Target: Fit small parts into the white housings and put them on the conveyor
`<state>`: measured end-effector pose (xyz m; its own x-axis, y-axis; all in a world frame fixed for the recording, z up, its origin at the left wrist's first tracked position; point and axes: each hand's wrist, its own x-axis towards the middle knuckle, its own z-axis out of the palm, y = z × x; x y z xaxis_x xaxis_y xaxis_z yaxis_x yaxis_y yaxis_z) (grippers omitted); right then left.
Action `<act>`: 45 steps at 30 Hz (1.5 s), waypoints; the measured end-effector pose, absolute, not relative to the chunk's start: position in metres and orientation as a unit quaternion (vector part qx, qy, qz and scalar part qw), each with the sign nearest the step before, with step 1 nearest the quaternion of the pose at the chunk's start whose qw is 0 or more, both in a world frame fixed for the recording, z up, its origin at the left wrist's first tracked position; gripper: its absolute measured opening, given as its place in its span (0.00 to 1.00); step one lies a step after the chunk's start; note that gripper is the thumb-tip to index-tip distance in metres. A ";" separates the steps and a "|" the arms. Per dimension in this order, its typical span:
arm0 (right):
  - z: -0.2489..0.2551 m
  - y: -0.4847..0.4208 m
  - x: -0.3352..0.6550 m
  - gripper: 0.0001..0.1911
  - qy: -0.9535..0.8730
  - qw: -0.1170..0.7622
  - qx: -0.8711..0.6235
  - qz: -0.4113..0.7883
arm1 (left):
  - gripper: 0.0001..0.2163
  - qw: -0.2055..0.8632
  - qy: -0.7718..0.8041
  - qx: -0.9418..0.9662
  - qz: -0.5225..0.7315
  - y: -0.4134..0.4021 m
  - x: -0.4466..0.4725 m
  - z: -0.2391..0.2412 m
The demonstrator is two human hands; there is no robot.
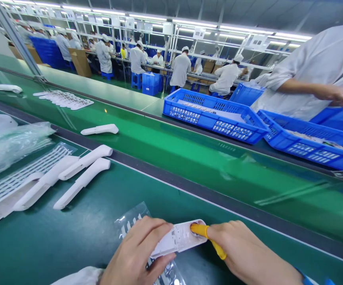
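Observation:
My left hand (140, 249) is closed round one end of a white plastic housing half (181, 237), which lies with its hollow side up. My right hand (233, 245) is at the other end, wearing yellow finger covers (199, 229). One covered finger presses into the rounded hollow, while another sits just outside the rim; the remaining fingers are curled and partly hidden. Whatever lies under the pressing fingertip cannot be seen. Beneath the left hand is a clear sheet with white strips (137, 217). To the left, several curved white housing pieces (84, 182) rest on the green table.
A plastic bag (14, 146) and a larger strip sheet (23, 176) lie at left. On the green belt (159, 138) are a white housing piece (100, 129) and flat white parts (66, 99). Blue crates (216, 116) stand beyond, near a co-worker in white (314, 75).

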<state>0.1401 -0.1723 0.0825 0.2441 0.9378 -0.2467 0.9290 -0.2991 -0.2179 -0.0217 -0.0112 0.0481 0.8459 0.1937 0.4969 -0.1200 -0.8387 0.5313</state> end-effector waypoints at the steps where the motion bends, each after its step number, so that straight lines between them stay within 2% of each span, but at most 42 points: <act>1: 0.082 -0.173 0.140 0.18 -0.593 -0.010 -0.790 0.154 | 0.10 0.281 0.017 0.919 0.275 -0.011 -0.022 0.048; 4: 0.080 -0.176 0.141 0.21 -0.596 -0.058 -0.790 0.133 | 0.11 0.275 0.015 0.923 0.269 -0.011 -0.022 0.048; 8: 0.080 -0.178 0.143 0.25 -0.590 -0.076 -0.790 0.152 | 0.11 0.273 0.021 0.924 0.266 -0.011 -0.024 0.047; 17: 0.080 -0.175 0.145 0.30 -0.592 -0.046 -0.787 0.166 | 0.10 0.287 0.016 0.925 0.251 -0.012 -0.024 0.048; 24: 0.088 -0.179 0.147 0.28 -0.584 -0.016 -0.789 0.191 | 0.10 0.290 0.015 0.925 0.245 -0.013 -0.023 0.051; 31: 0.089 -0.175 0.145 0.33 -0.576 -0.017 -0.790 0.212 | 0.10 0.291 0.009 0.925 0.242 -0.013 -0.023 0.051; 36: 0.094 -0.175 0.147 0.31 -0.586 0.007 -0.785 0.203 | 0.10 0.280 0.010 0.927 0.249 -0.013 -0.024 0.051; 41: 0.095 -0.180 0.153 0.17 -0.575 0.130 -0.796 0.139 | 0.11 0.257 0.029 0.928 0.270 -0.011 -0.026 0.056; 45: 0.095 -0.182 0.157 0.13 -0.558 0.198 -0.797 0.116 | 0.12 0.236 0.058 0.934 0.260 -0.008 -0.028 0.056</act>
